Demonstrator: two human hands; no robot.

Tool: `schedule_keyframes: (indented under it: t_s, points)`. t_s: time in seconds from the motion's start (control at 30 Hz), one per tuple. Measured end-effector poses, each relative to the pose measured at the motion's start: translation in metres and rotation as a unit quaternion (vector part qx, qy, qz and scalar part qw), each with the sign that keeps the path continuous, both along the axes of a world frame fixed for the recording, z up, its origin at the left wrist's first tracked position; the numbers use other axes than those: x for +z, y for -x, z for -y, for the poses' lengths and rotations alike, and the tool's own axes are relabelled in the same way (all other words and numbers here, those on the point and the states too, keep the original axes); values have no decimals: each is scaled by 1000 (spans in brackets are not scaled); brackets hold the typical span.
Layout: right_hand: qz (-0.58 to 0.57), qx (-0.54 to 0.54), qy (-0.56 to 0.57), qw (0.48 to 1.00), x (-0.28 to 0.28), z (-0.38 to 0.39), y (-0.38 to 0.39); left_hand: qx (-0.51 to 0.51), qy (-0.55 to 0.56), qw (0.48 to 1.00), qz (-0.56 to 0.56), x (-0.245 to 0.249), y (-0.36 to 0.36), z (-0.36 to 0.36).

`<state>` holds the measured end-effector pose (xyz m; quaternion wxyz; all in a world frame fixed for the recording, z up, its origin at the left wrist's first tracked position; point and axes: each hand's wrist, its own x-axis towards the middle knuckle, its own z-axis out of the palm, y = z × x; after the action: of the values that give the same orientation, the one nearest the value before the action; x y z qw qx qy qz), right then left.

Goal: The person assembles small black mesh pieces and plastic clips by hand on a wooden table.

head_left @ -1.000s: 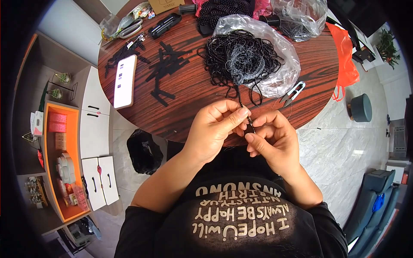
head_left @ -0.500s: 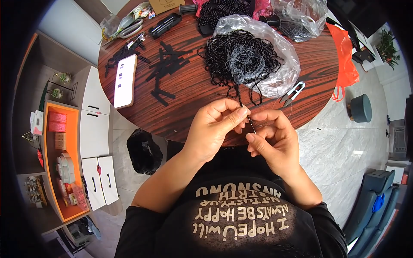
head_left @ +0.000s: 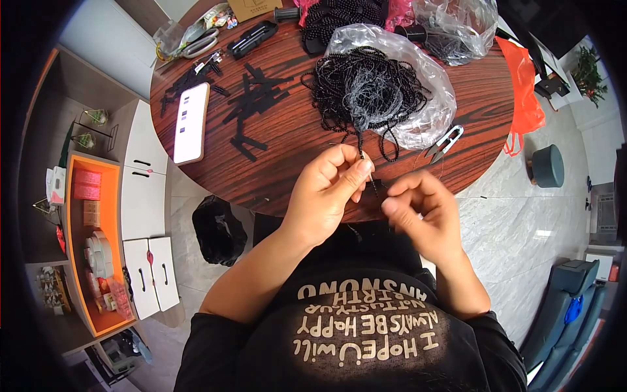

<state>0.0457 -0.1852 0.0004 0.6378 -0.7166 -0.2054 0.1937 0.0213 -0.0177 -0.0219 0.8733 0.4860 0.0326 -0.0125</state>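
My left hand (head_left: 326, 189) is closed, thumb and fingers pinching a strand of small black beads (head_left: 361, 145) at the table's near edge. The strand runs up to a tangled heap of black bead strings (head_left: 326, 98) with loose grey threads (head_left: 375, 95) on top. Below the pinch hangs a short beaded end (head_left: 375, 188). To its right my right hand (head_left: 428, 212) is slightly blurred, its fingers curled and thumb apart from the index finger. I see nothing clearly held in it. White-handled thread snips (head_left: 445, 144) lie beyond that hand.
The heap rests on a clear plastic bag (head_left: 431, 108). Leftward lie black strips (head_left: 251, 101), a phone (head_left: 191, 124) and a black case (head_left: 253, 39). Scissors (head_left: 199, 44) are farther back. An orange bag (head_left: 522, 85) hangs at the right edge; a black bag (head_left: 219, 232) stands below.
My right hand has come away from the strand, to the right and slightly down, with thumb and index finger parting. The left hand keeps its pinch, shifted slightly left.
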Motion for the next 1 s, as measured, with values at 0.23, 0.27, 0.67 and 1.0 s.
schedule_keyframes:
  t_s: [0.23, 0.27, 0.67, 1.0]
  points:
    - [104, -69, 3, 992, -2, -12, 0, -20, -60, 998, 22, -4, 3, 3]
    - [50, -62, 8, 997, -1, -13, 2, -22, -65, 997, 30, -4, 2, 3]
    - [130, -94, -17, 987, -9, -6, 5, -109, 363, 916, -130, -5, -4, -8]
    - [192, -172, -355, 898, -7, 3, -10, -43, 259, 960, -98, 2, -1, -10]
